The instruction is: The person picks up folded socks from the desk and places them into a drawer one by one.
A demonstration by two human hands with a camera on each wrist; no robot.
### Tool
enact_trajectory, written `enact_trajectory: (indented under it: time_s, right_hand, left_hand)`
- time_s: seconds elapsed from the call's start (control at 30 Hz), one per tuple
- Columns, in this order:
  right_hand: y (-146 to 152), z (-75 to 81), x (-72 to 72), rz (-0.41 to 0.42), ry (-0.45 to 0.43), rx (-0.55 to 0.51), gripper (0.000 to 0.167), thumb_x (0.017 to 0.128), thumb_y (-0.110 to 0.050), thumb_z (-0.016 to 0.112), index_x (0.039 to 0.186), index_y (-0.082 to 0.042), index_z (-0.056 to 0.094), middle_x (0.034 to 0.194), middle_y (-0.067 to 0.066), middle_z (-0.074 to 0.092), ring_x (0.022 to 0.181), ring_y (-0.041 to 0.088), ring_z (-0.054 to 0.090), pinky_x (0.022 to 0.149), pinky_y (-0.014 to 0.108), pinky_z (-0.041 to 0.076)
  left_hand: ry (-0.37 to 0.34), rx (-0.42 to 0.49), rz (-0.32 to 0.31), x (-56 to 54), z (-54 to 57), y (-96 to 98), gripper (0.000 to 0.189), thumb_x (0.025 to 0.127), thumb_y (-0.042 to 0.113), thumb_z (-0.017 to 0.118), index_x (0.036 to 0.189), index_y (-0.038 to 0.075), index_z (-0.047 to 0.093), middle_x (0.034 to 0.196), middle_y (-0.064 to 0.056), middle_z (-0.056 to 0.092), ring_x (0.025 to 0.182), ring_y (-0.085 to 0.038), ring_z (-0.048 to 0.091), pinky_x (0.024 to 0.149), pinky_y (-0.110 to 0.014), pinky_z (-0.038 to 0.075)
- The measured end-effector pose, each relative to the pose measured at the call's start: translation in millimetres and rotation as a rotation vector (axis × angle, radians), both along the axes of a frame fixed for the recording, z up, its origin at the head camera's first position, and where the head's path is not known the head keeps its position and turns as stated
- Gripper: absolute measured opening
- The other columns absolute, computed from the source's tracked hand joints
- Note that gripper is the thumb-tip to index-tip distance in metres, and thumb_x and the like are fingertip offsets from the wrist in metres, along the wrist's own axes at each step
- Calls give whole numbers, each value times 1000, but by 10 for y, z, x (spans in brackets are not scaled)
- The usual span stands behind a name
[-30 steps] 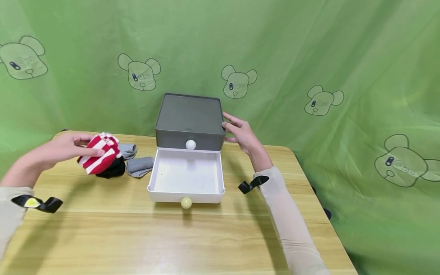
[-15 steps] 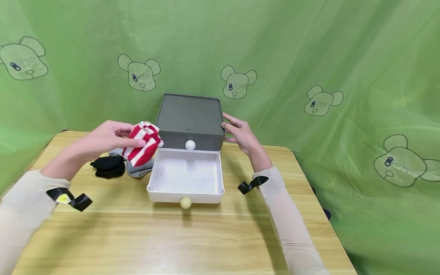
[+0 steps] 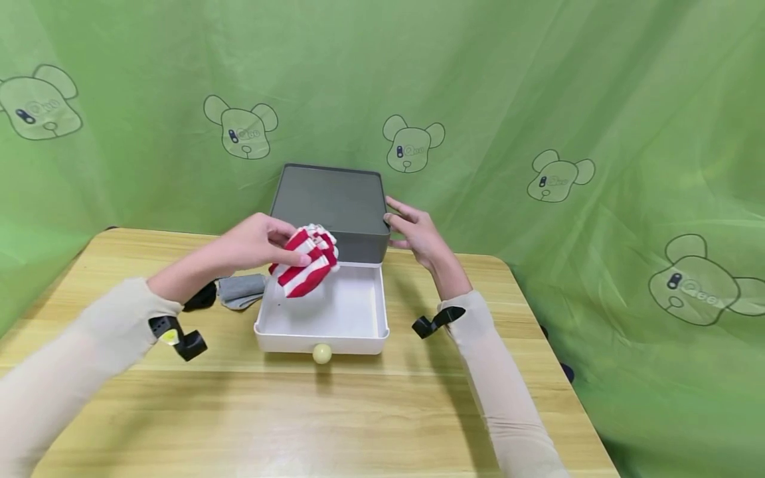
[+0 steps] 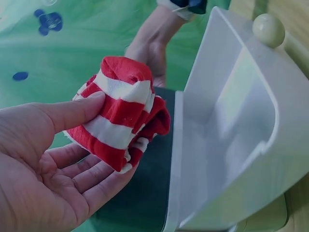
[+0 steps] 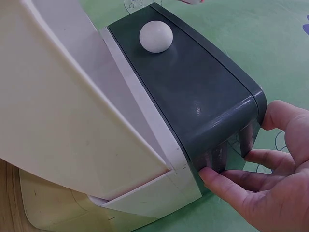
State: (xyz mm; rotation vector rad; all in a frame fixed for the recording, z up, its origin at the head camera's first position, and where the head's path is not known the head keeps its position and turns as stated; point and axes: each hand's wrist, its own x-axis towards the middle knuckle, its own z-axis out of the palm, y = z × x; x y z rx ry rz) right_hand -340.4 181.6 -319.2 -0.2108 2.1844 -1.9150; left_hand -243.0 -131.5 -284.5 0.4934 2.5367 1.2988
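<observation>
In the head view my left hand (image 3: 257, 243) pinches a folded pair of red-and-white striped socks (image 3: 311, 265) between thumb and fingers. The bundle hangs above the rear left part of a pulled-out white drawer (image 3: 352, 305), whose visible floor holds nothing. My right hand (image 3: 421, 236) touches the right side of the dark grey drawer box (image 3: 335, 196), fingers mostly straight. In the right wrist view its fingertips (image 5: 212, 176) rest against the grey side wall. The left wrist view shows the thumb lying on the striped socks (image 4: 116, 111), beside the white drawer (image 4: 227, 106).
Left of the drawer lie folded grey socks (image 3: 241, 291) and a black folded bundle (image 3: 202, 297), partly hidden by the left arm. A pale yellow knob (image 3: 321, 353) juts from the drawer front. A green curtain (image 3: 478, 79) hangs behind the wooden table (image 3: 358, 411).
My left hand has carried the striped socks rightward from above the folded bundles to over the white drawer. The right hand has stayed on the box's side.
</observation>
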Motion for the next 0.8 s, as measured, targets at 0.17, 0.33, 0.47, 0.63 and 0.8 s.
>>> enact_trajectory:
  time_s: [0.17,0.33,0.47,0.63,0.8]
  right_hand:
    - [-11,4,12,7,4,4,59,101,-19,61,156,-23,41,160,13,42,138,35,53,102,44,56]
    - [-24,29,21,1,12,12,58,101,-19,61,156,-23,41,160,12,41,137,35,53,102,44,56]
    - [-27,31,18,-9,16,11,58,101,-18,61,156,-24,42,160,12,42,137,35,53,101,43,57]
    - [-18,14,12,-13,15,7,57,101,-18,61,155,-24,43,157,13,45,136,34,54,100,42,58]
    - [-8,5,17,-6,19,7,57,102,-19,60,156,-24,42,155,14,47,136,35,54,101,43,57]
  left_hand:
    - [61,-69,-78,-48,-17,181,29,89,25,80,111,6,74,99,-7,78,86,-16,69,77,-27,56]
    - [161,-194,-137,-87,-2,368,26,87,24,82,105,7,76,94,-5,78,82,-16,68,74,-28,54]
    - [187,-284,-178,-79,3,516,22,87,23,83,102,8,77,90,-4,77,78,-15,67,72,-27,56]
    - [199,-361,-225,-55,2,677,23,88,23,82,104,7,76,90,-4,76,75,-13,67,70,-26,57]
    - [228,-395,-249,-53,-6,804,25,88,25,82,105,8,76,89,-4,75,74,-13,64,70,-26,56]
